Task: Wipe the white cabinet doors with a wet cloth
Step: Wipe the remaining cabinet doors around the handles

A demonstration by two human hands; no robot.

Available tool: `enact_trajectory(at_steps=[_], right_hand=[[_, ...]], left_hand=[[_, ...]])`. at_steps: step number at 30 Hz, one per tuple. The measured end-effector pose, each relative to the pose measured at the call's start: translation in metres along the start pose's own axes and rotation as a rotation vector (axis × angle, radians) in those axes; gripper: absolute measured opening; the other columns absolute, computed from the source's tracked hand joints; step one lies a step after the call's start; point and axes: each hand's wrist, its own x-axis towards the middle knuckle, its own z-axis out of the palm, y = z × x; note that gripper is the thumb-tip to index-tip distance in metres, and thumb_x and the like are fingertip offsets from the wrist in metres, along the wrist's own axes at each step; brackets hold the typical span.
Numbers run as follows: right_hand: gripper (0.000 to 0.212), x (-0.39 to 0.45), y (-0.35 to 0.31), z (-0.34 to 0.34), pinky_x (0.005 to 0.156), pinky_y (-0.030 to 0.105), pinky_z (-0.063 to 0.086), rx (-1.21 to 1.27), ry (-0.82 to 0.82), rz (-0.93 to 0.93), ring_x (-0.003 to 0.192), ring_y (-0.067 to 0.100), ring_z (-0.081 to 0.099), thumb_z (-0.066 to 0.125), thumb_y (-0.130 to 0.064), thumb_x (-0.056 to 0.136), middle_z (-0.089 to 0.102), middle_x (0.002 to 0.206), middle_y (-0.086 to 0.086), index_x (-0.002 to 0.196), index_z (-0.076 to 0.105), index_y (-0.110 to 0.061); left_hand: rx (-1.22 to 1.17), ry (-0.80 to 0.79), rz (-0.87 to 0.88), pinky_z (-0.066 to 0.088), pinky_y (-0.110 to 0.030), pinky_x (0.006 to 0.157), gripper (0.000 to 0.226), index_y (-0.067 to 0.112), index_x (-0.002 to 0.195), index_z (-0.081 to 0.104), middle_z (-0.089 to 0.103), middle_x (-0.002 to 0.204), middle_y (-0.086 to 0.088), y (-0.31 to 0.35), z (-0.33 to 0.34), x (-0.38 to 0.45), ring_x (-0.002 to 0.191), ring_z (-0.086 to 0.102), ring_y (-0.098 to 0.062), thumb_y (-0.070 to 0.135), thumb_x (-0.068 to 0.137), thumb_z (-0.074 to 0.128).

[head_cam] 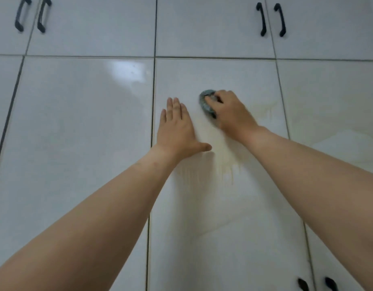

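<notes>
r hand fingers curled round grey-green cloth, pressing it on upper part of centre white cabinet door w/ yellowish wet streaks below; l hand flat, fingers straight, on same door beside it.

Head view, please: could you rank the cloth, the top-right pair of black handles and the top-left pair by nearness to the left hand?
From the left hand:
1. Grey cloth, just right, gripped by the right hand.
2. Top-right handles, above the same door.
3. Top-left handles, far upper left.
</notes>
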Motion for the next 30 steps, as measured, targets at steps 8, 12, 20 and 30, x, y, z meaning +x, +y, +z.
enact_trajectory(at_steps=[8,12,20,30], right_hand=[[0.033,-0.051,0.062,-0.005,0.088,0.042,0.042,-0.035,0.205,0.609,0.114,0.039,0.045,0.043,-0.002,0.093,0.044,0.127,0.024,0.125,0.05,0.002],[0.034,-0.049,0.002,0.004,0.074,0.043,0.053,0.029,0.116,0.075,0.102,0.04,0.053,0.053,-0.003,0.092,0.053,0.114,0.023,0.126,0.057,0.004],[0.047,-0.075,0.047,-0.008,0.095,0.043,0.042,-0.041,0.208,0.775,0.118,0.043,0.039,0.044,0.001,0.086,0.041,0.131,0.028,0.133,0.048,0.005],[0.026,0.091,-0.093,0.013,0.083,0.035,0.046,0.011,-0.029,-0.044,0.11,0.033,0.046,0.05,-0.012,0.096,0.051,0.118,0.017,0.119,0.06,-0.004]], left_hand=[[-0.014,0.006,-0.06,-0.002,-0.047,0.125,0.144,-0.003,0.155,-0.005,-0.01,0.165,-0.019,0.017,0.014,0.002,0.153,-0.013,-0.032,0.08,0.064,0.069],[-0.03,-0.034,-0.076,-0.002,-0.047,0.125,0.143,-0.003,0.155,-0.007,-0.013,0.164,-0.019,0.018,0.008,0.001,0.152,-0.014,-0.032,0.08,0.066,0.067],[-0.07,0.118,-0.144,-0.005,-0.04,0.125,0.121,-0.003,0.155,-0.007,-0.013,0.164,-0.02,-0.037,-0.002,-0.04,0.152,-0.016,-0.03,0.072,0.083,0.055],[-0.006,0.037,-0.144,-0.001,-0.042,0.126,0.13,-0.003,0.155,-0.007,-0.014,0.164,-0.02,-0.086,0.013,-0.061,0.153,-0.014,-0.031,0.083,0.075,0.049]])
